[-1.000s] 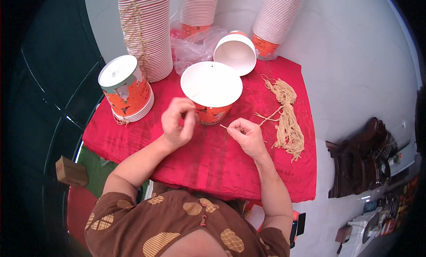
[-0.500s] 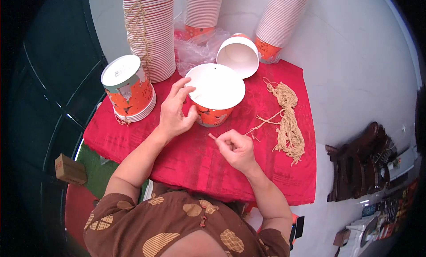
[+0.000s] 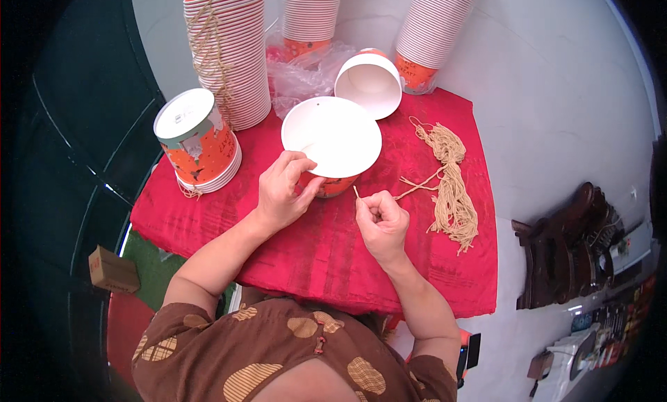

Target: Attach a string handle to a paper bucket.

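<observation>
My left hand (image 3: 288, 190) is closed on the near-left rim of an orange paper bucket (image 3: 338, 186), thumb outside and fingertips at the rim's edge. The bucket's white inside faces up, and a small dark hole shows near its far rim. To the right of the bucket, my right hand (image 3: 382, 225) pinches a thin tan cord (image 3: 356, 192), whose short end sticks up from the fingertips, apart from the bucket. Beside that hand lies a bundle of tan cords (image 3: 451, 186) with a few loose strands stretching toward it.
An upside-down nested bucket stack (image 3: 198, 145) stands at the left. Behind it rises a tall bucket stack (image 3: 229, 61) with cords hanging down. A bucket on its side (image 3: 370, 86), a clear plastic bag (image 3: 306, 75) and further stacks (image 3: 438, 34) line the back of the red-covered table (image 3: 299, 256).
My left hand has slid from the bucket's left side toward its near rim, and the bucket has turned and tipped slightly. My right hand has moved right, the cord end now pointing up.
</observation>
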Tool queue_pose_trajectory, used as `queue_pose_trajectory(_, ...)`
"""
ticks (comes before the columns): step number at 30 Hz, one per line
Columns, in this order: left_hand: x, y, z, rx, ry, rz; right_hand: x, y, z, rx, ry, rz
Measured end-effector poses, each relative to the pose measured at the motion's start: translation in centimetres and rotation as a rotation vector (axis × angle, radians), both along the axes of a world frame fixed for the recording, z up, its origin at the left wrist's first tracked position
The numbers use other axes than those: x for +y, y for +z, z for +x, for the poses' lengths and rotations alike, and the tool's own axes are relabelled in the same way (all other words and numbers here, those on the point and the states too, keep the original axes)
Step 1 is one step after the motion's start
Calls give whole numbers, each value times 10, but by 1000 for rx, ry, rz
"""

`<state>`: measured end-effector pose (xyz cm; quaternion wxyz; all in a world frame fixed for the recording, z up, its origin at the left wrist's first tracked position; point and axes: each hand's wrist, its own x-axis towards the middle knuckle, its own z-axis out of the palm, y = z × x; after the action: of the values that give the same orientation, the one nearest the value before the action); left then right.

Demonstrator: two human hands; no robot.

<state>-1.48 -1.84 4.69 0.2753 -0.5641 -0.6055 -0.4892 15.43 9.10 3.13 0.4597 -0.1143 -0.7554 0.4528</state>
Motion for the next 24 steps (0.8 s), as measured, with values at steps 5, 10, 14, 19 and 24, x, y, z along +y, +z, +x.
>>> queue_pose_trajectory(5, -1, 0, 3, 18, -13, 4, 0, 0, 0, 2, -2, 14)
queue_pose_trajectory(10, -1, 2, 7, 30, -36, 22, 1, -2, -1, 3, 1, 16)
queue_pose_trajectory(14, -1, 2, 8, 23, -46, 26, 2, -2, -1, -8, -6, 26)
queue_pose_trajectory(19, -1, 2, 7, 27, -46, 23, 3, -3, -1, -18, 0, 24)
queue_pose_trajectory(24, -2, 2, 9, 31, -43, 19, 3, -1, -1, -19, 1, 19)
